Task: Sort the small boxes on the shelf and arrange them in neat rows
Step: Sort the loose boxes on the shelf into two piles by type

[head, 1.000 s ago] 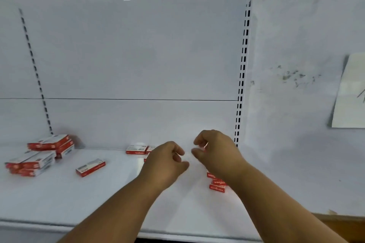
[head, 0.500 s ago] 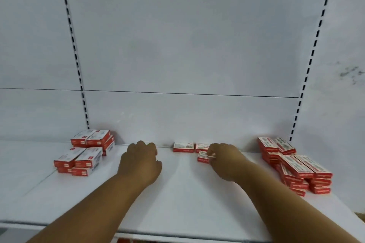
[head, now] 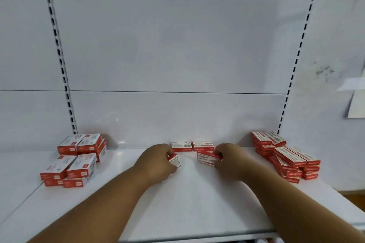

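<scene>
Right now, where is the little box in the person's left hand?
In the head view it is mid-shelf: the left hand grips the small red-and-white box, tilted, just in front of the two boxes at the back wall.

A shop: white retail shelf [head: 187, 203] with slotted uprights [head: 59, 59], stacked with identical red-and-white boxes [head: 286, 160].

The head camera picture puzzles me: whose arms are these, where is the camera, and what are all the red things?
No machine here: a person wears a camera on the head, looking forward and down, so you see their own two bare arms. They reach over a white shelf. The left hand grips one small red and white box. The right hand pinches another box. Two boxes lie side by side at the back wall. A left pile and a right pile of similar boxes wait at the sides.
</scene>
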Tool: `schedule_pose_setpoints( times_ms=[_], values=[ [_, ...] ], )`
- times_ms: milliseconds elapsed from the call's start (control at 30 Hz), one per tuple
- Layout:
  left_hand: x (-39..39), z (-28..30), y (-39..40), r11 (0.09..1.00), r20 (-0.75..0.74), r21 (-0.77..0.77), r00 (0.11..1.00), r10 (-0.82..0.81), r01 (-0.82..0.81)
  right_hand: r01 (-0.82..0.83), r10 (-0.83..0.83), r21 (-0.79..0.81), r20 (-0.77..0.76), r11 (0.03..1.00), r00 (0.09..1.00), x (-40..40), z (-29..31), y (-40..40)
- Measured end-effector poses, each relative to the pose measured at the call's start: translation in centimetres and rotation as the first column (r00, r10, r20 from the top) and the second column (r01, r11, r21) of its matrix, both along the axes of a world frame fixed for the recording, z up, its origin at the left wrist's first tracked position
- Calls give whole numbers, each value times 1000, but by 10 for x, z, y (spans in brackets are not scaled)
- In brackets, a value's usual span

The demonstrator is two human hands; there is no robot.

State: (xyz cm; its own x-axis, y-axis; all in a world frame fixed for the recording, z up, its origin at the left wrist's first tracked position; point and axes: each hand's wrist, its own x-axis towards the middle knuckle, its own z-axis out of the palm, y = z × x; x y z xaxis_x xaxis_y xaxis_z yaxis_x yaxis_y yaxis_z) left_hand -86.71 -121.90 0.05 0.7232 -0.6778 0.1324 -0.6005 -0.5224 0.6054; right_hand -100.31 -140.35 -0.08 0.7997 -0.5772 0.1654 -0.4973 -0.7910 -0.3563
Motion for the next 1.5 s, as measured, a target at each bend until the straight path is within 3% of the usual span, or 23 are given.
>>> schedule_pose_setpoints(
  times_ms=[67, 133, 200, 233, 300, 433, 567, 633, 733, 833, 900, 1067, 1267, 1500],
  values=[
    [-5, 5, -9, 976, -293, -215, 955, -41, -24, 38, -110, 287, 242, 957, 964, -3, -2, -1],
    [-12, 14, -19, 898, -534, -429, 829, -163, -99, -96, -266, 629, 455, 771, 850, -10, 4, -4],
    [-22, 22, -32, 811, -624, -561, 727, -285, -164, -281, -334, 766, 537, 579, 775, -20, 11, -6],
    [-27, 25, -40, 780, -636, -597, 704, -316, -188, -326, -328, 767, 560, 553, 761, -24, 14, -7],
    [-39, 28, -57, 764, -631, -613, 707, -321, -200, -305, -294, 722, 576, 621, 763, -32, 17, -11],
    [-49, 25, -87, 845, -539, -517, 818, -199, -135, -118, -277, 596, 527, 794, 803, -44, 20, -25],
    [-53, 21, -118, 908, -434, -405, 897, -86, -110, 162, -226, 182, 427, 970, 875, -53, 32, -45],
    [-53, 19, -132, 939, -284, -341, 957, -58, -44, 205, -196, 13, 358, 979, 913, -54, 37, -53],
    [-55, 12, -144, 964, -26, -256, 996, -82, 73, 225, -204, -32, 314, 974, 927, -53, 35, -63],
    [-59, 0, -151, 966, 227, -130, 955, -190, 223, 245, -237, 6, 286, 969, 929, -51, 29, -71],
    [-60, -5, -153, 964, 305, -65, 925, -228, 259, 236, -228, 3, 268, 972, 936, -47, 25, -74],
    [-57, -10, -155, 957, 276, -50, 925, -261, 285, 206, -190, -76, 184, 976, 964, -40, 18, -77],
    [-48, -19, -149, 956, 224, -82, 940, -259, 283, 158, -171, -156, -73, 975, 983, -30, 16, -76],
    [-34, -6, -138, 973, 272, -109, 947, -170, 206, 73, -69, -175, 29, 982, 997, -13, 17, -55]
  ],
)
